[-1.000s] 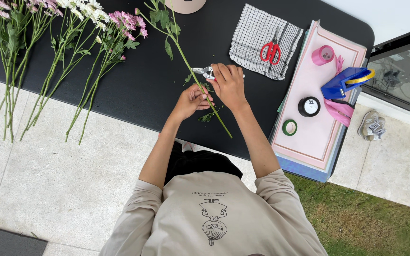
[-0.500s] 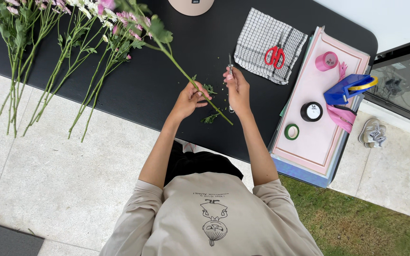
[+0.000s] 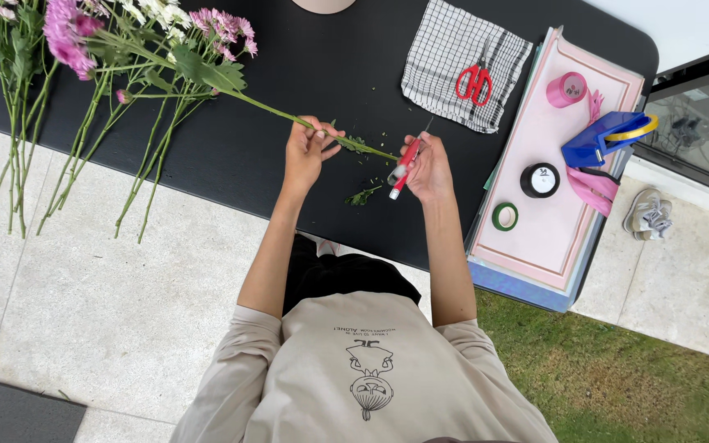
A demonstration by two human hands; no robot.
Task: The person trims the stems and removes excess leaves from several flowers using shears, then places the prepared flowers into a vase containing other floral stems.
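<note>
Far left: bunch of pink and white flowers (image 3: 84,90) lying across the near edge of the black desk (image 3: 231,172), stem ends poking out past it over the pale paving. Decent bare patch of desk between those stems and the hands, more open black surface above the hands too.

Left hand (image 3: 305,152) out over the desk, forearm angled up from the body, grip closed around a green flower stem (image 3: 276,111) that slants up-left to its leaves and pink bloom. Cut end of the stem reaching right, just about meeting the red-handled knife (image 3: 402,168) pinched in the right hand (image 3: 430,168), blade end pointing up toward the stem. Small green trimmings (image 3: 363,195) lying on the desk just below both hands.

Further right: checked cloth (image 3: 463,66) with red scissors (image 3: 475,82) on it, then a pink tray (image 3: 535,238) hanging past the desk's right corner, holding tape rolls and ribbon.
</note>
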